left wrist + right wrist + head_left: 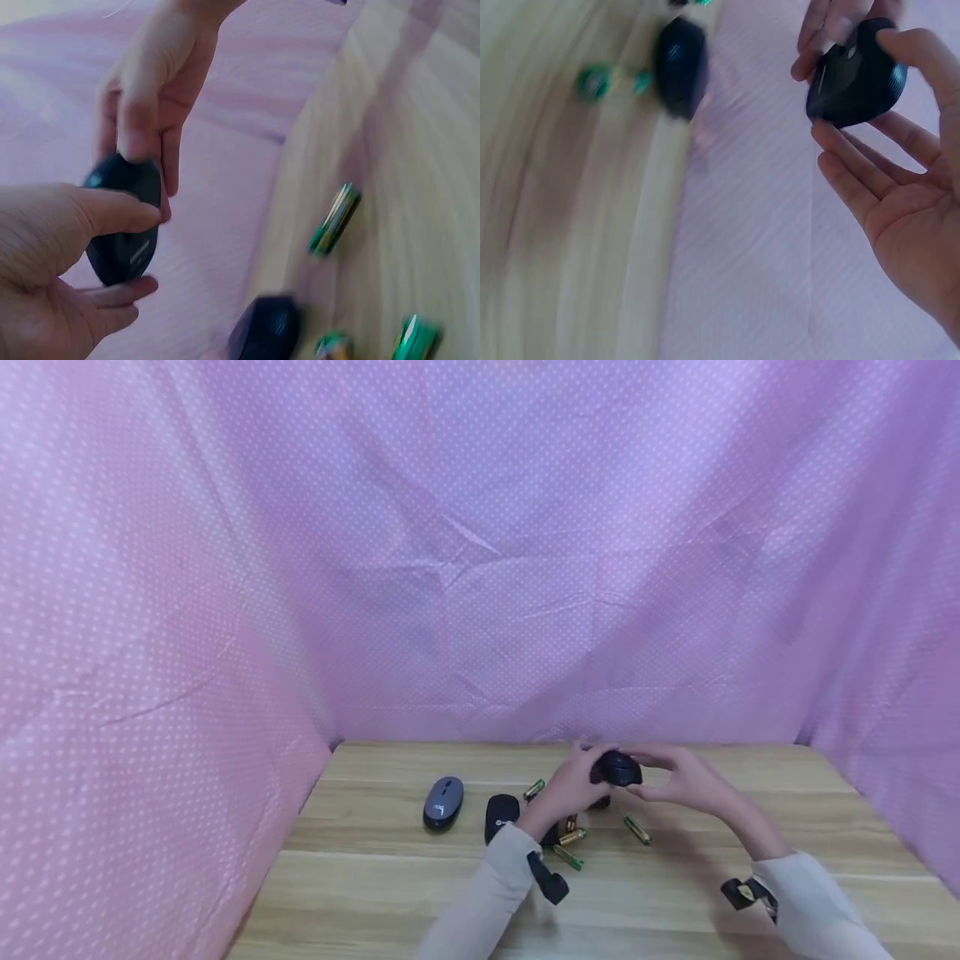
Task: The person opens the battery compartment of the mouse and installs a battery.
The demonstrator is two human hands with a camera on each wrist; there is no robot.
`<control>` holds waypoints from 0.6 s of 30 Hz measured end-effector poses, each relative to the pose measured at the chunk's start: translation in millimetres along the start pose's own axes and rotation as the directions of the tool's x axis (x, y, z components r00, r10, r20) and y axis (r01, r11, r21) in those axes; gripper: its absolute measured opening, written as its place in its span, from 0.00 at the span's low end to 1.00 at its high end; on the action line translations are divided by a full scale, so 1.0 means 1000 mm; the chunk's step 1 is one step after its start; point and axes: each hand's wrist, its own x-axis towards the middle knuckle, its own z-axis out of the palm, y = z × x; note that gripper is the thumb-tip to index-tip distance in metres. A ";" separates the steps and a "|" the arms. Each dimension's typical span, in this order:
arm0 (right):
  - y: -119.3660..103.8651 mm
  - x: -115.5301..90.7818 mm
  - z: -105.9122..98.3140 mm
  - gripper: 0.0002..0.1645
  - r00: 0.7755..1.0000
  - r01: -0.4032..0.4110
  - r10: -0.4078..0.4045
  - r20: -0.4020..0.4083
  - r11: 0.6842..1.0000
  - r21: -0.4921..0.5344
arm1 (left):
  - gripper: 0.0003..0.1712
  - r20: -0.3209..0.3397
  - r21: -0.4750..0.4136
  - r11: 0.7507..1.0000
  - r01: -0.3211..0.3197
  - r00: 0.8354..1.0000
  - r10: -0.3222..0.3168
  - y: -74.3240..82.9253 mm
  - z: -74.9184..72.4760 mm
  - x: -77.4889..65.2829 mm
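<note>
Both hands hold one black computer mouse [619, 768] above the far part of the table. My left hand [570, 783] grips its left side, and in the left wrist view the thumb lies across the mouse [124, 251]. From the other side, my right hand [682, 781] pinches it between thumb and fingers; the right wrist view shows that thumb on the top end of the mouse [859, 79]. Below the hands, another dark mouse [268, 328] lies on the table, blurred and mostly hidden in the head view. A green-and-gold battery [637, 830] lies below the right hand.
On the wooden table [360, 885], a grey mouse [443, 803] and a black mouse [501, 815] lie to the left. Several more batteries [567, 857] are scattered around the left wrist. A pink dotted curtain [480, 610] hangs behind the table and at its sides.
</note>
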 end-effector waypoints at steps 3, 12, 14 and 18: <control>-0.011 0.012 0.008 0.27 0.998 -0.062 0.061 0.020 0.997 0.056 | 0.29 -0.031 -0.043 0.999 0.001 1.000 -0.002 -0.011 -0.012 -0.010; -0.033 0.047 0.061 0.18 0.985 -0.124 0.155 -0.069 0.934 0.335 | 0.26 -0.015 -0.417 0.907 0.056 0.997 -0.069 -0.050 -0.036 -0.037; -0.036 0.052 0.073 0.20 0.982 -0.107 0.155 -0.104 0.924 0.366 | 0.28 0.007 -0.526 0.844 0.101 0.993 -0.115 -0.056 -0.039 -0.040; -0.041 0.057 0.091 0.22 0.978 -0.083 0.151 -0.146 0.915 0.395 | 0.32 0.081 -0.722 0.670 0.175 0.982 -0.170 -0.062 -0.043 -0.046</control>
